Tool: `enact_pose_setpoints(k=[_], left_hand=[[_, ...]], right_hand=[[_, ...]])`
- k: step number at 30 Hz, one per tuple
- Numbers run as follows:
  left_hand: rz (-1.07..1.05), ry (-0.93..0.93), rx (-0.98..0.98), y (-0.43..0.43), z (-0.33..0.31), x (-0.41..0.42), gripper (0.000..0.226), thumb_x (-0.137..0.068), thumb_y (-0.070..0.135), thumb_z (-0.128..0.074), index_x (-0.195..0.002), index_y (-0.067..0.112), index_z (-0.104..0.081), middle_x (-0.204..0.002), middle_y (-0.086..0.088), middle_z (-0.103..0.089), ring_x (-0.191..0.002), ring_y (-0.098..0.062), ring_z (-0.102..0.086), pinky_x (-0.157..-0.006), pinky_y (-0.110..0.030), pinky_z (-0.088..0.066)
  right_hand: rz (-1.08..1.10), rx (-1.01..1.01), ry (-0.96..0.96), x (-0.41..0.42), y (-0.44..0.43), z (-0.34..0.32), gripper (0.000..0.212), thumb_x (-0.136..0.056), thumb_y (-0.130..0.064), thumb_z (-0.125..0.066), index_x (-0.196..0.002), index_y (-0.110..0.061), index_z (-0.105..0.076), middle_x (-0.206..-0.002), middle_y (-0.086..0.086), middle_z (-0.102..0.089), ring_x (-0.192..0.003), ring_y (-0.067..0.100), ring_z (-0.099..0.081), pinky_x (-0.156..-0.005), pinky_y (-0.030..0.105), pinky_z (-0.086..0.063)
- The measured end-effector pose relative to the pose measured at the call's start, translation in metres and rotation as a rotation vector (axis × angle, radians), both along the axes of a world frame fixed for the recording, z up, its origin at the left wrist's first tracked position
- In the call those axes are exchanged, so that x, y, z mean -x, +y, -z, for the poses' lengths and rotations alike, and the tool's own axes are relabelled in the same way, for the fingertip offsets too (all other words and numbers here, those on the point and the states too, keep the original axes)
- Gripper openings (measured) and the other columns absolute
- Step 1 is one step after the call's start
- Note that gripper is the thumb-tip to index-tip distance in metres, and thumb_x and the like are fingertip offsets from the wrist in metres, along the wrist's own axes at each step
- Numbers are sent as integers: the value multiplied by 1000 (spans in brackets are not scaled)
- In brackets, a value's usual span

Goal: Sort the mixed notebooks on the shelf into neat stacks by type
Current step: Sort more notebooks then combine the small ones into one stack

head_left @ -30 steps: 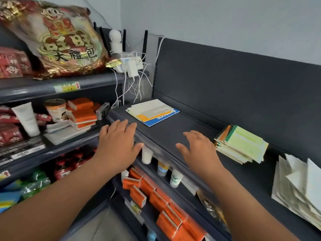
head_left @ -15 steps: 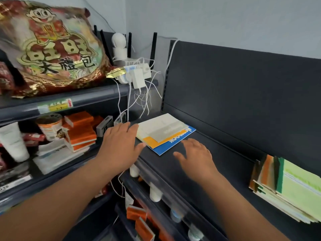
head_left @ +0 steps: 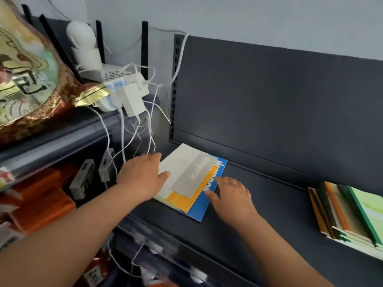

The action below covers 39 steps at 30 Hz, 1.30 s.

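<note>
A fanned pile of notebooks lies at the left end of the dark shelf (head_left: 259, 204): a grey one (head_left: 186, 170) on top, an orange one (head_left: 186, 200) under it, a blue one (head_left: 204, 208) at the bottom. My left hand (head_left: 143, 177) rests on the pile's left edge, thumb lying on the grey cover. My right hand (head_left: 232, 195) touches the blue notebook's right edge with spread fingers. A second stack of green and orange notebooks (head_left: 352, 212) sits at the shelf's right.
White chargers and a power strip (head_left: 126, 94) with dangling cables (head_left: 128, 141) hang just left of the pile. A large red and gold snack bag (head_left: 31, 79) fills the upper left shelf. Orange boxes (head_left: 41, 204) sit on lower left shelving.
Both hands moved forward onto the left notebook pile; before they hovered short of it. The view closed in and swung left, pushing the green stack toward the right edge.
</note>
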State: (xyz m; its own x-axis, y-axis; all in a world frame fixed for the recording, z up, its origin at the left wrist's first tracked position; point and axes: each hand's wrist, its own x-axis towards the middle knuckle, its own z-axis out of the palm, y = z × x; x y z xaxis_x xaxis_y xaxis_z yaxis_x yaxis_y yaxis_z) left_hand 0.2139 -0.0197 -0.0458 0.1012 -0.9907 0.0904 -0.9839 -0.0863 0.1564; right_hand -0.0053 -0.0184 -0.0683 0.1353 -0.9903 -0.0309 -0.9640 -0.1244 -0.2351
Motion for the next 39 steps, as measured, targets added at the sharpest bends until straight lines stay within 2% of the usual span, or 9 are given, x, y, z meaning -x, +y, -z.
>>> enact_pose_setpoints(k=[5,9,15,18,22,25,29,35,39], left_hand=[[88,5,-140,-33,10,-12,60,-93,56,-40,-141,20,-35,-139,-5,-49,-125,-27,-48,-97,-39,-40],[133,26,-240,-44,26,-15,64,-93,58,-38,-142,18,-31,-138,-8,-50,-123,-30,-48,-98,-40,-41],[178,158,-249,-45,33,-4,56,-90,50,-48,-135,19,-37,-132,-9,-51,-121,-31,-46,-94,-40,-42],[130,413,-228,-49,27,-8,54,-88,33,-55,-137,18,-37,-123,-5,-56,-109,-28,-55,-85,-37,-49],[-75,994,-254,-55,22,-18,58,-87,6,-56,-141,11,-36,-118,-7,-54,-85,-22,-57,-69,-32,-49],[-210,1324,-383,-59,21,-27,26,-86,0,-61,-112,-1,-56,-105,-15,-63,-81,-29,-63,-65,-35,-51],[-160,1322,-495,-56,17,-24,12,-91,1,-56,-102,2,-61,-96,-17,-68,-85,-32,-64,-63,-36,-51],[-57,1348,-497,-51,15,-21,16,-94,-1,-52,-100,11,-59,-100,-13,-67,-90,-31,-64,-71,-45,-55],[21,1383,-413,-44,10,-17,21,-95,2,-52,-101,21,-59,-103,-6,-68,-95,-29,-65,-80,-49,-55]], right_hand=[[163,-35,10,-23,-3,8,62,-96,-58,-37,-146,-22,-35,-145,1,-46,-140,27,-32,-115,44,-28],[241,-88,-1,-41,1,18,66,-96,-60,-33,-149,-21,-28,-151,3,-38,-145,30,-23,-117,46,-21],[326,-108,-81,-62,0,25,71,-94,-64,-32,-150,-21,-24,-154,8,-31,-146,31,-19,-119,47,-16],[358,-102,-97,-63,-1,25,72,-92,-64,-38,-149,-21,-25,-154,7,-31,-145,30,-21,-119,45,-17],[390,-116,-176,-64,1,20,73,-90,-59,-48,-149,-24,-23,-156,4,-28,-145,28,-22,-119,45,-20],[403,-122,-239,-64,3,16,75,-89,-54,-54,-151,-26,-21,-156,0,-29,-144,26,-24,-118,46,-23],[426,-137,-290,-63,2,16,76,-87,-51,-58,-150,-28,-22,-152,-2,-34,-141,24,-29,-115,48,-30],[459,-153,-382,-61,2,13,80,-81,-49,-67,-147,-29,-26,-142,-6,-43,-133,22,-40,-106,48,-43],[491,-61,-567,-56,6,9,73,-84,-38,-68,-145,-28,-30,-137,-8,-47,-117,14,-51,-92,36,-52]])
